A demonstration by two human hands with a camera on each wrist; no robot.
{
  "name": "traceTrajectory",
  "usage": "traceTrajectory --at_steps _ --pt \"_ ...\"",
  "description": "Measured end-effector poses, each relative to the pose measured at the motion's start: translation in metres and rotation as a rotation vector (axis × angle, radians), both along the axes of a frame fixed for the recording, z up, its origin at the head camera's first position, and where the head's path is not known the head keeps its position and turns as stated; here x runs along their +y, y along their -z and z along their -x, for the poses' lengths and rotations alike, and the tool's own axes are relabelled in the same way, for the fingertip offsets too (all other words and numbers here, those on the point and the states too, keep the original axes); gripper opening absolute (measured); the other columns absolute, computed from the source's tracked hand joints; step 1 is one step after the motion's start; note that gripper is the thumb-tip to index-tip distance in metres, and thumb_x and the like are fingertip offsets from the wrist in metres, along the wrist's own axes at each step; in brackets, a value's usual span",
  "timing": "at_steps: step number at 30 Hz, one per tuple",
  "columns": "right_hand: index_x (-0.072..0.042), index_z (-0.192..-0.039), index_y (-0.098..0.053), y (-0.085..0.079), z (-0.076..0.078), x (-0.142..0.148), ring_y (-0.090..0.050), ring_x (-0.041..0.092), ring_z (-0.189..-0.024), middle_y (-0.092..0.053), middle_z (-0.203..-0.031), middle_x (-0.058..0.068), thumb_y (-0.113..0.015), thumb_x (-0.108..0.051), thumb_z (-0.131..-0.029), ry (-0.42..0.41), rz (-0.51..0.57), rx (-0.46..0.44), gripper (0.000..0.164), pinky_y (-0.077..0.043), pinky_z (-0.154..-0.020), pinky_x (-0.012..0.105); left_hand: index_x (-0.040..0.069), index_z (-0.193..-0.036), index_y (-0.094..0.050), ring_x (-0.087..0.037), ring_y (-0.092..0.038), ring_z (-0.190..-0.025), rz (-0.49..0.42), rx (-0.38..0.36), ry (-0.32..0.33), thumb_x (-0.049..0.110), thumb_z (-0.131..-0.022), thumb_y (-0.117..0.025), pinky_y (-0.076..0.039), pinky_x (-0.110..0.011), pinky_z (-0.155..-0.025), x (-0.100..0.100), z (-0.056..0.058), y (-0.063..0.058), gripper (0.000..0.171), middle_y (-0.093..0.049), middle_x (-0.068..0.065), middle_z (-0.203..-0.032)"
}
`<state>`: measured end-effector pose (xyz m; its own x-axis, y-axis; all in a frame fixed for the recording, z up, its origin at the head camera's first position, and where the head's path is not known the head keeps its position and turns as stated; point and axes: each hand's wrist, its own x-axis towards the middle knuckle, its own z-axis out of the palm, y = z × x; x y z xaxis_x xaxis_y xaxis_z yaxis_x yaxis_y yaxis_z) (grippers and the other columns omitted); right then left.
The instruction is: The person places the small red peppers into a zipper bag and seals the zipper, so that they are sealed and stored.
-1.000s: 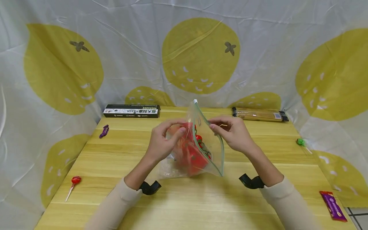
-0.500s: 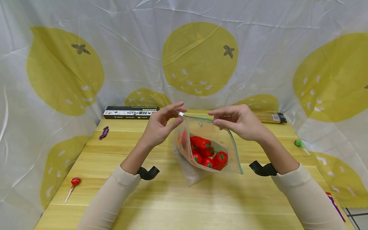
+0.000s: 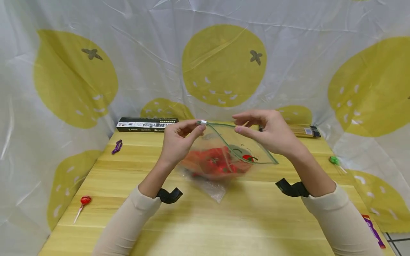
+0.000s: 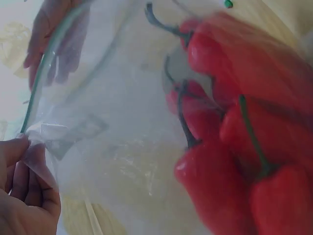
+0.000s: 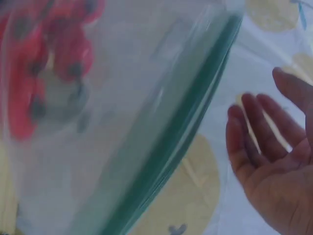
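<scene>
A clear zip bag (image 3: 221, 137) with a green seal hangs over the table. Several red peppers (image 4: 210, 181), most with green stems showing, lie inside it. My left hand (image 3: 177, 142) pinches the bag's upper left corner, right at the white slider (image 3: 203, 122). On the other side my right hand (image 3: 267, 131) hovers close to the seal. Its fingers are loosely bent and, in the right wrist view, stand apart from the plastic. The mouth of the bag gapes on the right. Crumpled clear plastic (image 3: 215, 190) shows under the bag.
Along the back of the table (image 3: 205, 227) lie a pasta box (image 3: 144, 125) and a pack of dry noodles (image 3: 302, 131). A purple candy (image 3: 117, 146) and red lollipop (image 3: 84, 202) are at left. A green lollipop (image 3: 334, 160) and purple packet (image 3: 374, 231) are at right.
The bag has turned and been drawn up by its left corner, the peppers sagging leftward. The left hand has shifted from the bag's side to the slider corner. The right hand has come off the edge.
</scene>
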<state>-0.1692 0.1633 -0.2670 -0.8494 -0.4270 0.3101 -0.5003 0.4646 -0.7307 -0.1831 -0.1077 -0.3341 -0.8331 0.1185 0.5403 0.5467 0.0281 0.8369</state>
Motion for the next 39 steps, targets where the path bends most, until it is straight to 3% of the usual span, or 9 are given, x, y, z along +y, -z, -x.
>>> traceTrajectory --at_steps 4,10,16,21,27,32,35,38,39 --pt "-0.031 -0.115 -0.069 0.004 -0.004 -0.028 -0.061 0.005 -0.106 -0.069 -0.115 -0.013 -0.073 -0.042 -0.086 0.029 0.068 0.051 0.031 -0.051 -0.091 0.032 0.002 -0.102 -0.074 -0.023 -0.069 -0.072 -0.075 -0.054 0.009 0.008 -0.086 -0.073 -0.058 -0.031 -0.07 0.006 -0.001 0.002 0.018 -0.075 -0.01 -0.085" --pt "-0.031 -0.113 -0.071 0.021 0.006 -0.056 -0.058 0.003 -0.114 -0.068 -0.115 -0.015 -0.073 -0.042 -0.086 0.027 0.118 0.025 0.029 -0.044 -0.104 0.041 0.002 -0.108 -0.072 -0.022 -0.07 -0.071 -0.13 -0.089 0.059 0.01 -0.086 -0.073 -0.06 -0.036 -0.073 0.011 -0.005 0.011 0.024 -0.075 -0.004 -0.085" --pt "-0.033 -0.104 -0.074 0.029 0.011 -0.065 -0.062 0.001 -0.105 -0.072 -0.102 -0.019 -0.071 -0.043 -0.087 0.001 0.138 0.024 0.02 -0.045 -0.099 0.039 0.005 -0.114 -0.069 -0.023 -0.071 -0.074 -0.126 -0.08 0.077 0.008 -0.087 -0.072 -0.06 -0.038 -0.075 0.008 -0.007 0.017 0.028 -0.075 -0.006 -0.084" --pt "-0.035 -0.097 -0.075 0.028 0.009 -0.067 -0.063 0.001 -0.098 -0.073 -0.097 -0.019 -0.071 -0.042 -0.087 0.02 0.147 0.033 0.013 -0.046 -0.094 0.042 0.004 -0.111 -0.072 -0.023 -0.073 -0.08 -0.177 -0.045 0.096 0.006 -0.084 -0.073 -0.06 -0.038 -0.075 0.009 -0.005 0.015 0.027 -0.076 -0.004 -0.09" --pt "-0.032 -0.096 -0.074 0.027 0.008 -0.065 -0.063 0.003 -0.096 -0.072 -0.097 -0.016 -0.07 -0.039 -0.089 0.003 0.115 0.087 0.011 -0.046 -0.092 0.045 -0.003 -0.104 -0.073 -0.023 -0.072 -0.081 -0.225 -0.03 0.142 0.001 -0.084 -0.072 -0.059 -0.034 -0.072 0.009 -0.005 0.01 0.021 -0.076 -0.006 -0.093" --pt "-0.027 -0.097 -0.074 0.032 0.008 -0.057 -0.062 0.005 -0.099 -0.07 -0.103 -0.011 -0.071 -0.036 -0.089 0.026 0.078 0.11 0.013 -0.049 -0.09 0.038 -0.001 -0.103 -0.073 -0.021 -0.071 -0.08 -0.218 -0.036 0.122 0.002 -0.084 -0.072 -0.058 -0.03 -0.073 0.003 -0.004 0.009 0.019 -0.075 -0.003 -0.09" --pt "-0.028 -0.099 -0.074 0.036 0.008 -0.047 -0.056 0.004 -0.062 -0.071 -0.106 -0.01 -0.07 -0.038 -0.088 0.065 0.019 0.095 0.015 -0.052 -0.071 0.033 0.001 -0.101 -0.074 -0.019 -0.071 -0.079 -0.235 -0.04 0.09 0.001 -0.084 -0.072 -0.058 -0.029 -0.073 -0.007 -0.003 0.009 0.018 -0.075 -0.002 -0.087" --pt "-0.03 -0.101 -0.073 0.04 0.008 -0.032 -0.029 0.005 -0.043 -0.071 -0.106 -0.007 -0.069 -0.041 -0.089 0.097 -0.041 0.069 0.017 -0.042 -0.053 0.029 0.003 -0.1 -0.075 -0.018 -0.071 -0.078 -0.246 -0.036 0.064 0.0 -0.084 -0.072 -0.058 -0.029 -0.075 -0.019 -0.002 0.007 0.017 -0.075 -0.002 -0.084" --pt "-0.03 -0.101 -0.073 0.041 0.008 -0.026 -0.019 0.007 -0.04 -0.073 -0.098 -0.004 -0.068 -0.042 -0.089 0.105 -0.057 0.058 0.018 -0.037 -0.047 0.028 0.003 -0.1 -0.075 -0.018 -0.071 -0.078 -0.251 -0.037 0.056 -0.001 -0.084 -0.072 -0.058 -0.029 -0.076 -0.023 -0.002 0.006 0.017 -0.075 -0.002 -0.083"
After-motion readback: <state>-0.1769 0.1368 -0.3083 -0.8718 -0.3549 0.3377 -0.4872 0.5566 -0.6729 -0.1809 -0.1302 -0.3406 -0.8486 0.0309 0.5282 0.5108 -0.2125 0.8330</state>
